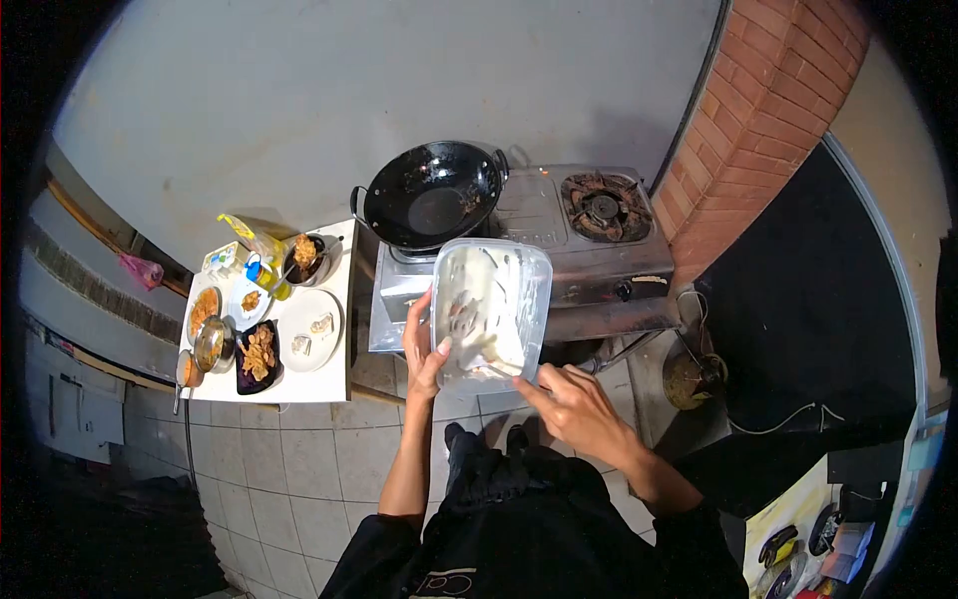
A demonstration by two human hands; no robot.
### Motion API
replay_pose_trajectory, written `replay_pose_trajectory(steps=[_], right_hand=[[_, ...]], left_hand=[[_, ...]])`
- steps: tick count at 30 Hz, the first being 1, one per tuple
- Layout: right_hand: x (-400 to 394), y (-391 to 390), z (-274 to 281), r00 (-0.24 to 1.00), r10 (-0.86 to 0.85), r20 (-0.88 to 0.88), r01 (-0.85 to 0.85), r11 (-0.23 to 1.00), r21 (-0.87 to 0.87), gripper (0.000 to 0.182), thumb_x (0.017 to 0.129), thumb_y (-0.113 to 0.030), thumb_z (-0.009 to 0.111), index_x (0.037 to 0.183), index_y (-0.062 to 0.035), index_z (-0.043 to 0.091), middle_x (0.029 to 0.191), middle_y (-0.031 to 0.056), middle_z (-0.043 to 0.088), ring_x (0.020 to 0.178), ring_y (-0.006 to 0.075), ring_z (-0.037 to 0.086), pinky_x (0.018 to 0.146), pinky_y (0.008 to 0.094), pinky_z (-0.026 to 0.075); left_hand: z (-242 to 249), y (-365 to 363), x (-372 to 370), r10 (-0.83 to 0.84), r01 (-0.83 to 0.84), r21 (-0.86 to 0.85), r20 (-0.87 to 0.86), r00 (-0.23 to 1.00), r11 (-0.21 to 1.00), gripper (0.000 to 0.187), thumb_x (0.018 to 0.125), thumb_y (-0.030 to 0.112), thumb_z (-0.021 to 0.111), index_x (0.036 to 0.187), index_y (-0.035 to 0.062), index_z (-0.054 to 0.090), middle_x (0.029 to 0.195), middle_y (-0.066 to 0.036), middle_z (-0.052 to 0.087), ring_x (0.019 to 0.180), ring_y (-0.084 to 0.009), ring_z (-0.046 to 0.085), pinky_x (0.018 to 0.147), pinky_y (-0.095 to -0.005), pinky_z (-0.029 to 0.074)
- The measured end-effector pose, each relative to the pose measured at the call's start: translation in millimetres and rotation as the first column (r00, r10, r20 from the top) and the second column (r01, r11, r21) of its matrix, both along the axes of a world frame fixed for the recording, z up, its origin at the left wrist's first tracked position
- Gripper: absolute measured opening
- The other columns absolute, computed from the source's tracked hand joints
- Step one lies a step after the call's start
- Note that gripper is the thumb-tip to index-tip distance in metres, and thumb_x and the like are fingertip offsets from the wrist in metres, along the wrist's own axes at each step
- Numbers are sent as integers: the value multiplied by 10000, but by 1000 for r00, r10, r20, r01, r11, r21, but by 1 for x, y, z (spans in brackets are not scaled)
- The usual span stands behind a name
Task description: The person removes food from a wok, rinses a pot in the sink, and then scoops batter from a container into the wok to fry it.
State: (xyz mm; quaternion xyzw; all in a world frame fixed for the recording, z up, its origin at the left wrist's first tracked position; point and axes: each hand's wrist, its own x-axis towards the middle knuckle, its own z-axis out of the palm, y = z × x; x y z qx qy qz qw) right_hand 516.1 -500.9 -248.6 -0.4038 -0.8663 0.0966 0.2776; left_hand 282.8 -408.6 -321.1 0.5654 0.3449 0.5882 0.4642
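Observation:
My left hand (424, 349) grips the left side of a clear plastic container (539, 290), with the thumb over its rim. The container is tilted toward me, and a thick white batter (484, 290) coats its bottom and walls. At the container's near right corner, my right hand (577, 404) is closed with its index finger stretched toward the batter. It seems to pinch a thin utensil (504, 368) whose end sits in the white mix; its kind is hard to make out. Just beyond the container, a black wok (434, 195) with a little oil rests on the left burner.
The steel gas stove (529, 215) has a bare right burner (604, 207). On the left, a white table (329, 384) carries a plate with two coated pieces (311, 319), a black dish of fried food (257, 359), a steel bowl (213, 344) and bottles. A brick pillar (743, 130) stands right.

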Motion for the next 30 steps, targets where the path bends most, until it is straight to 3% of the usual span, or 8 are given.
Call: replay_pose_trajectory(steps=[12, 19, 22, 25, 30], right_hand=[[24, 2, 5, 996, -92, 8, 92, 996, 15, 425, 723, 53, 652, 1143, -11, 657, 789, 99, 484, 701, 262, 550, 610, 364, 463], [25, 0, 8, 965, -242, 103, 235, 969, 79, 443, 714, 75, 625, 1156, 58, 616, 828, 121, 505, 708, 269, 578, 668, 369, 478], [17, -7, -5, 974, -199, 112, 198, 980, 20, 445, 711, 76, 624, 1155, 68, 610, 839, 129, 515, 706, 259, 576, 663, 361, 482], [12, -7, -9, 975, -202, 96, 201, 979, 23, 424, 716, 64, 633, 1140, 61, 615, 837, 121, 517, 699, 253, 571, 643, 353, 487], [5, 3, -14, 952, -275, -133, 275, 961, -17, 213, 807, 38, 625, 1019, 57, 622, 764, 139, 546, 643, 288, 583, 575, 371, 475]], left_hand=[[12, 4, 5, -52, 52, 34, -23, 998, 998, 865, 725, 312, 667, 1423, -70, 329, 1375, -192, 411, 1255, -320, 481, 1075, -429, 347], [16, 2, 7, -17, 23, 106, -59, 998, 994, 862, 748, 319, 711, 1423, -60, 331, 1350, -196, 441, 1247, -306, 486, 1069, -418, 355], [18, 0, 10, 11, -1, 120, -79, 997, 993, 850, 757, 320, 711, 1421, -56, 337, 1358, -200, 439, 1250, -302, 480, 1070, -417, 354], [17, 1, 8, 32, -19, 134, -97, 995, 991, 846, 761, 328, 706, 1421, -54, 340, 1368, -202, 435, 1264, -303, 466, 1075, -417, 347], [14, -1, 5, 79, -72, 103, -60, 995, 992, 853, 748, 334, 695, 1421, -54, 342, 1386, -198, 420, 1284, -313, 445, 1083, -416, 329]])
